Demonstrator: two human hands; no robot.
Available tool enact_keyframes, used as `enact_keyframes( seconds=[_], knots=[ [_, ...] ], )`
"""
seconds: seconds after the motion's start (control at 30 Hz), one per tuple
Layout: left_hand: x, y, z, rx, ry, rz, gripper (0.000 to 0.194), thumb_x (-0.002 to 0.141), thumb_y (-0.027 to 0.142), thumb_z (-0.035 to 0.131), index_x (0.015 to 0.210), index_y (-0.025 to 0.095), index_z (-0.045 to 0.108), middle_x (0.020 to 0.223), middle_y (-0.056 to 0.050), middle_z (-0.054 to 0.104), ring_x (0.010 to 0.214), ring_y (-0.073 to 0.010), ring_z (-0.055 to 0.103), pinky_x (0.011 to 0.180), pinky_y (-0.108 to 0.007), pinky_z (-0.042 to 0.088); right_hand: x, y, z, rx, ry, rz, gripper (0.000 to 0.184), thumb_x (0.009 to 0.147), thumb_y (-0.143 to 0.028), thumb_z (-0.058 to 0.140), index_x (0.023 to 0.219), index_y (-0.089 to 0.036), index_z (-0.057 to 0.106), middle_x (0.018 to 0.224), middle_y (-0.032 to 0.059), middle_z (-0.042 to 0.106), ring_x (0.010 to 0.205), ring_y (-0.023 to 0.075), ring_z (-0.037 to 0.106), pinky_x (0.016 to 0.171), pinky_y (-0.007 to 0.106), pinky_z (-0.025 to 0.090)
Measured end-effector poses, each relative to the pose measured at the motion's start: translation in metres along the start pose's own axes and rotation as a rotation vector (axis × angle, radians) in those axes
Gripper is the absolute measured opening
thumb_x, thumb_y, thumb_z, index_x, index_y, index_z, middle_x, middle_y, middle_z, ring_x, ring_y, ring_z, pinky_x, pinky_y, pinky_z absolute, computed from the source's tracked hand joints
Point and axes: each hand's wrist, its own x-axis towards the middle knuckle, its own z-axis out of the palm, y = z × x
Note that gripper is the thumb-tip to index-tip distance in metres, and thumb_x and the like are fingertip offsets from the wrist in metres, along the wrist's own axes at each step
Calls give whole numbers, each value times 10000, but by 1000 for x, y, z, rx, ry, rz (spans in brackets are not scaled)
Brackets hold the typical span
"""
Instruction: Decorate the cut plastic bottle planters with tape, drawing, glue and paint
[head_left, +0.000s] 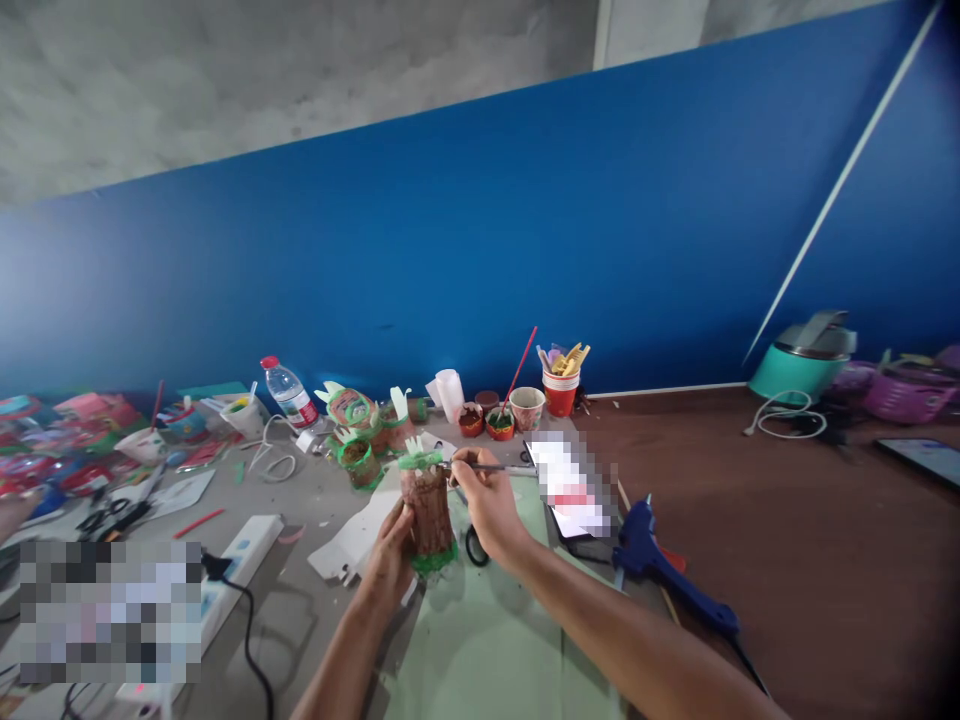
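Observation:
My left hand (391, 550) is wrapped around the side of a brown craft tree stump (429, 510), which stands upright with a green top rim and a green base. White leaf-like pieces stick up from its top. Between the fingers of my right hand (484, 495) lies a thin dark paintbrush (499, 467), held level, its tip at the stump's upper right edge. Black scissor handles (477, 547) show beneath my right hand. Behind the stump sit similar brown and green craft pieces (360, 462) and small cups of brown paint (471, 420) and green paint (500, 424).
A phone with a lit screen (566, 485) and a blue glue gun (660, 565) with its cord lie to the right. On the left are a white power strip (244, 560), scissors (112, 515) and a water bottle (291, 395). A blue partition (480, 240) rises behind the table.

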Motion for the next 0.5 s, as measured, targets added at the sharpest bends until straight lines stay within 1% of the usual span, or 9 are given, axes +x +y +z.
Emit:
enact_keyframes(
  seconds=[0.13, 0.2, 0.33, 0.5],
  knots=[
    [0, 0, -2, -9, -5, -8, 360, 686, 375, 807, 994, 208, 722, 1014, -62, 772, 1054, -277, 688, 917, -332, 539, 1, 2, 0, 29, -5, 6, 68, 738, -266, 600, 723, -204, 578, 629, -41, 545, 601, 122, 513, 592, 244, 393],
    [0, -1, -2, -12, -9, -10, 346, 693, 367, 803, 987, 203, 721, 1009, -66, 772, 1071, -283, 681, 931, -337, 533, 0, 3, 0, 60, -8, 9, 62, 735, -256, 606, 721, -203, 577, 629, -43, 548, 610, 124, 519, 607, 248, 398],
    [0, -1, -2, 4, -7, 1, 393, 705, 344, 793, 1061, 205, 701, 1076, -78, 757, 1105, -287, 666, 933, -346, 534, -1, 3, 1, 67, -39, 16, 61, 724, -255, 608, 734, -203, 578, 622, -47, 544, 600, 123, 502, 592, 246, 385],
    [1, 0, 0, 15, 57, 12, 441, 635, 373, 829, 1023, 202, 705, 1049, -74, 765, 1095, -299, 670, 923, -369, 541, 0, 3, 0, 24, -20, 22, 85, 725, -285, 608, 713, -205, 579, 607, -46, 536, 588, 127, 481, 571, 249, 362]
  ],
)
